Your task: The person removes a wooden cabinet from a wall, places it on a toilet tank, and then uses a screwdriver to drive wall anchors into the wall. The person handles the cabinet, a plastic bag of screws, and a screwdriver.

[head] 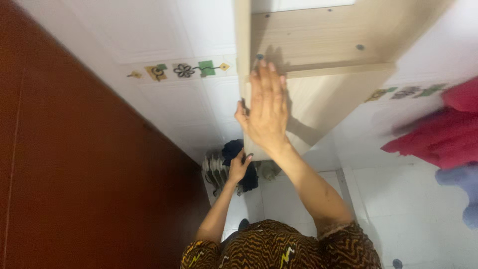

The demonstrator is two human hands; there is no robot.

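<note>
A light wooden shelf unit [318, 45] stands against the white tiled wall, with screw heads showing on its panels. My right hand [266, 107] lies flat against its side panel, fingers spread and pointing up, holding nothing. Lower down, my left hand [239, 167] curls around the bottom corner of that same panel, thumb on the front face. Both arms come out of brown patterned sleeves at the bottom of the view.
A dark red-brown door [74, 164] fills the left side. A tile border with flower patterns [181, 69] runs across the wall. Striped and dark cloths [221, 172] lie bunched below the unit. Red cloth [438, 134] and blue cloth [463, 184] hang at the right.
</note>
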